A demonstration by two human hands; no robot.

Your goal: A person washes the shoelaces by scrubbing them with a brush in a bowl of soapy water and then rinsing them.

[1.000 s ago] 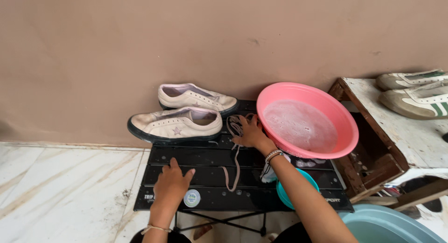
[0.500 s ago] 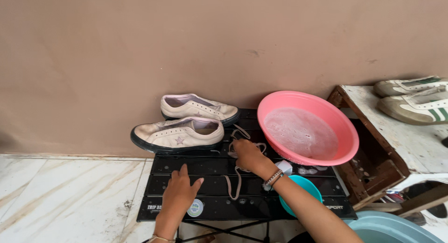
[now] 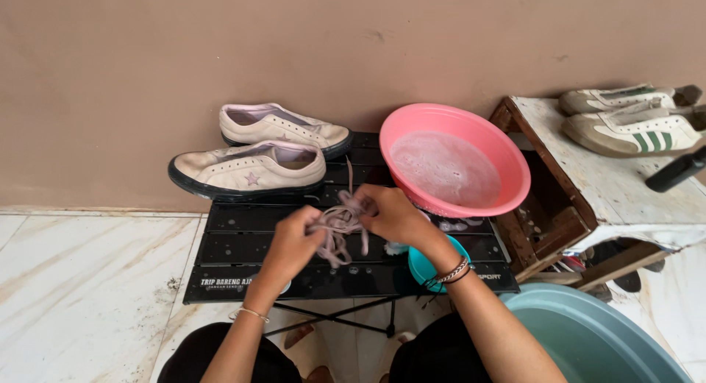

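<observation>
My left hand (image 3: 296,239) and my right hand (image 3: 390,215) meet over the black slatted folding table (image 3: 235,247), both gripping a bundle of dirty pale shoelaces (image 3: 340,225) between them. Loops of lace hang down from my fingers. Beyond the hands, two beige low sneakers without laces lie on the table's far side, the nearer sneaker (image 3: 246,169) with a black sole and a star patch, the farther sneaker (image 3: 283,125) close to the wall.
A pink basin (image 3: 507,158) of soapy water sits tilted at the table's right end. A small teal bowl (image 3: 423,269) is under my right wrist. A worn white wooden crate (image 3: 618,188) at right carries two striped sneakers (image 3: 636,129). A large teal tub (image 3: 588,339) stands bottom right.
My left hand lifted off the table and joined the right hand. The laces, stretched along the table before, are now gathered into a bundle between both hands.
</observation>
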